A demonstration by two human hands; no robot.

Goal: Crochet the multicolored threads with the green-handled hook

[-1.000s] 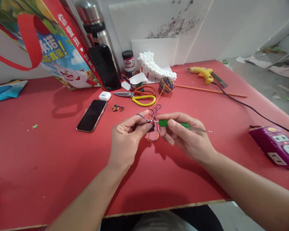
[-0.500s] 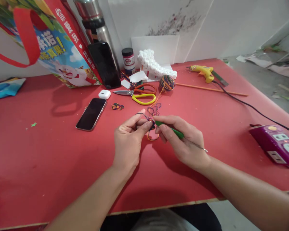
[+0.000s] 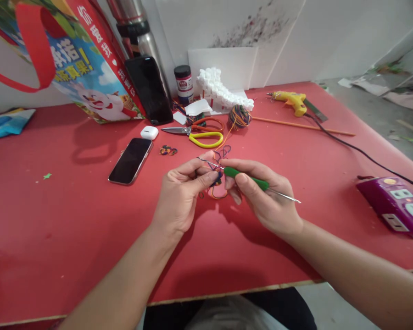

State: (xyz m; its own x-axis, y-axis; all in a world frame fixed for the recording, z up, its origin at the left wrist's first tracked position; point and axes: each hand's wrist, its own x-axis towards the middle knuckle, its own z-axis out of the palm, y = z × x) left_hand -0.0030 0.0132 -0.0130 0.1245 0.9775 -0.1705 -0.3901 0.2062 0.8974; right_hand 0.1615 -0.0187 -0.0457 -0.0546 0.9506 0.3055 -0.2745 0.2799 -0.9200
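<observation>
Clamped on the hook (image 3: 231, 172), the right hand (image 3: 270, 206) holds it flatter than a moment ago, apparently mid-stitch; the left hand (image 3: 179, 198) pinches the yarn piece (image 3: 216, 180) just beside the right.

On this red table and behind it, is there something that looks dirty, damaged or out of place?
Nothing looks spilled or broken. Dark speckles mark the white panel behind the red table, like splatter, though they may be a printed pattern. A small green star lies at the left, away from the yarn work.
</observation>
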